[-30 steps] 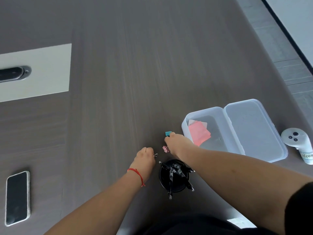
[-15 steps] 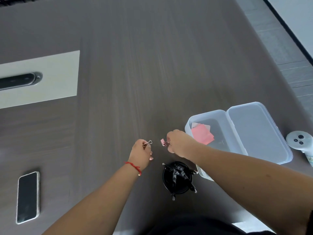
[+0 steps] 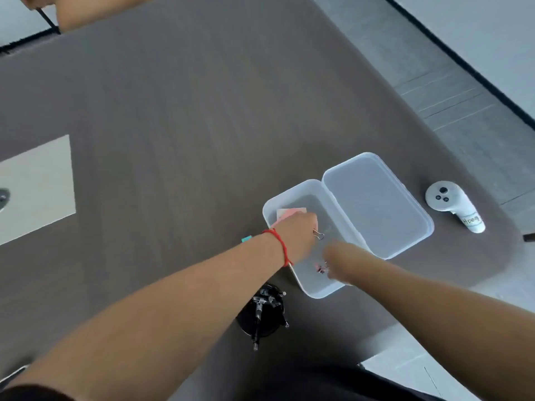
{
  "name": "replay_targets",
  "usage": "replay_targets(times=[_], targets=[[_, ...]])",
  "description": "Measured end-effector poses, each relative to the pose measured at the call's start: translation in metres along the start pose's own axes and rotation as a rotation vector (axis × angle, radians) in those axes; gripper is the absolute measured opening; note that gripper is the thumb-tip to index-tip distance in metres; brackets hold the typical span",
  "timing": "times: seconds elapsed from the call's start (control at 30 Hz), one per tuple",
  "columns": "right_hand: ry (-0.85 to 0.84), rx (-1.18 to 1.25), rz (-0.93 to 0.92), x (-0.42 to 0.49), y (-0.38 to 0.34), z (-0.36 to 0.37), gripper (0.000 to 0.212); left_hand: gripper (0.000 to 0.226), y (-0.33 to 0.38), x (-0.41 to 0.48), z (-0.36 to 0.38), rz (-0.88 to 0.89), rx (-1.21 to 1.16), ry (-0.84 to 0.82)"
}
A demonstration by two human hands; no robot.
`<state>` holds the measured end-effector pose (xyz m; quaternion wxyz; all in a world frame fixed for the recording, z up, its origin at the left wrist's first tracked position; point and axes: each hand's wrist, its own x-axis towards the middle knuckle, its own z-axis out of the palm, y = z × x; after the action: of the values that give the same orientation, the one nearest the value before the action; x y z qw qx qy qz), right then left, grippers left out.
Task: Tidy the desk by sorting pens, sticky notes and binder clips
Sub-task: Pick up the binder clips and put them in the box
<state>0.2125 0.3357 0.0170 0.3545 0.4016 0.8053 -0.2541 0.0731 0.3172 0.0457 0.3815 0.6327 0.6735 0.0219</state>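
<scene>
A clear plastic box (image 3: pixel 318 290) stands open on the grey desk with pink sticky notes (image 3: pixel 290 213) at its far end. My left hand (image 3: pixel 298 234) hovers over the box, shut on a binder clip (image 3: pixel 318 235) whose wire handles stick out. My right hand (image 3: pixel 346 263) is blurred over the box's near end, and a pink binder clip (image 3: pixel 321 268) sits right at its fingertips. Whether it is gripped I cannot tell. A teal binder clip (image 3: pixel 247 239) lies on the desk behind my left forearm. A black pen cup (image 3: pixel 260 312) holds several pens.
The box's hinged lid (image 3: pixel 376 204) lies flat to the right. A white controller (image 3: pixel 451 205) rests further right near the desk edge. A pale inset panel (image 3: pixel 34 183) is at the left, a phone corner (image 3: pixel 11 376) at bottom left, and another person's arm (image 3: pixel 92 10) at the top.
Both hands moved right from the desk surface to above the box, each with its clip. The teal clip stayed on the desk. The camera swung, so the phone is nearly out of view.
</scene>
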Motion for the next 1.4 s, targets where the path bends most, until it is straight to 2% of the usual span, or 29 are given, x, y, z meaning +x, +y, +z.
replay_targets(times=[0.07, 0.13, 0.17, 0.23, 0.37, 0.6, 0.67, 0.7, 0.73, 0.77, 0.8, 0.87, 0.9, 0.93, 0.97, 1.0, 1.03, 1.07, 1.13, 1.23, 1.33, 1.4], targets=[[-0.018, -0.026, 0.001, 0.007, 0.001, 0.004, 0.019, 0.01, 0.003, 0.02, 0.014, 0.013, 0.382, -0.104], [-0.048, 0.029, 0.008, 0.015, 0.003, 0.002, 0.017, 0.019, 0.006, 0.027, 0.022, 0.067, 0.776, -0.198], [-0.047, 0.054, 0.0, 0.018, 0.005, 0.005, 0.018, 0.018, 0.007, 0.029, 0.024, 0.068, 0.892, -0.223], [-0.041, 0.05, -0.058, 0.022, 0.01, 0.008, 0.029, 0.015, 0.009, 0.033, 0.032, 0.079, 0.957, -0.289], [0.03, 0.115, -0.082, 0.018, 0.013, 0.014, 0.032, 0.027, 0.007, 0.038, 0.049, 0.077, 0.759, -0.446], [0.17, 0.143, -0.117, 0.007, 0.022, 0.011, 0.049, 0.02, 0.007, 0.034, 0.034, -0.027, 0.377, -0.3], [0.165, 0.121, -0.126, 0.001, 0.021, 0.005, 0.051, 0.031, 0.006, 0.027, 0.02, -0.075, 0.153, -0.279], [0.158, 0.12, -0.121, 0.0, 0.021, 0.002, 0.054, 0.033, 0.007, 0.022, 0.01, -0.148, -0.068, -0.268], [0.158, 0.132, -0.11, -0.001, 0.02, -0.001, 0.057, 0.031, 0.006, 0.015, -0.002, -0.213, -0.362, -0.219], [0.155, 0.148, -0.096, -0.001, 0.019, -0.004, 0.06, 0.029, 0.004, 0.007, -0.014, -0.252, -0.62, -0.074], [0.159, 0.161, -0.087, 0.0, 0.018, -0.006, 0.061, 0.026, -0.001, 0.0, -0.027, -0.264, -0.746, 0.163], [0.172, 0.177, -0.09, 0.001, 0.017, -0.01, 0.057, 0.019, -0.031, -0.015, -0.041, -0.314, -0.639, 0.64], [0.179, 0.185, -0.096, 0.001, 0.016, -0.011, 0.053, 0.018, -0.052, -0.02, -0.041, -0.395, -0.543, 0.758], [0.19, 0.192, -0.106, 0.001, 0.015, -0.012, 0.049, 0.017, -0.069, -0.024, -0.037, -0.496, -0.451, 0.745], [0.197, 0.197, -0.114, 0.001, 0.014, -0.012, 0.046, 0.019, -0.087, -0.027, -0.027, -0.57, -0.356, 0.605], [0.2, 0.198, -0.121, 0.001, 0.011, -0.012, 0.045, 0.027, -0.101, -0.03, -0.013, -0.602, -0.238, 0.389], [0.194, 0.197, -0.125, 0.001, 0.009, -0.012, 0.045, 0.041, -0.11, -0.033, 0.002, -0.595, -0.117, 0.202], [0.186, 0.201, -0.129, 0.002, 0.007, -0.011, 0.044, 0.053, -0.116, -0.034, 0.016, -0.566, -0.027, 0.101], [0.18, 0.231, -0.136, 0.001, 0.006, -0.01, 0.041, 0.06, -0.115, -0.034, 0.033, -0.501, 0.017, 0.143], [0.164, 0.275, -0.139, -0.002, 0.008, -0.008, 0.036, 0.046, -0.115, -0.027, 0.038, -0.454, -0.02, 0.213], [0.14, 0.322, -0.118, -0.007, 0.011, -0.006, 0.033, 0.036, -0.117, -0.026, 0.032, -0.55, -0.053, 0.133], [0.138, 0.351, -0.107, -0.012, 0.013, -0.007, 0.031, 0.023, -0.116, -0.029, 0.021, -0.63, -0.193, 0.073]])
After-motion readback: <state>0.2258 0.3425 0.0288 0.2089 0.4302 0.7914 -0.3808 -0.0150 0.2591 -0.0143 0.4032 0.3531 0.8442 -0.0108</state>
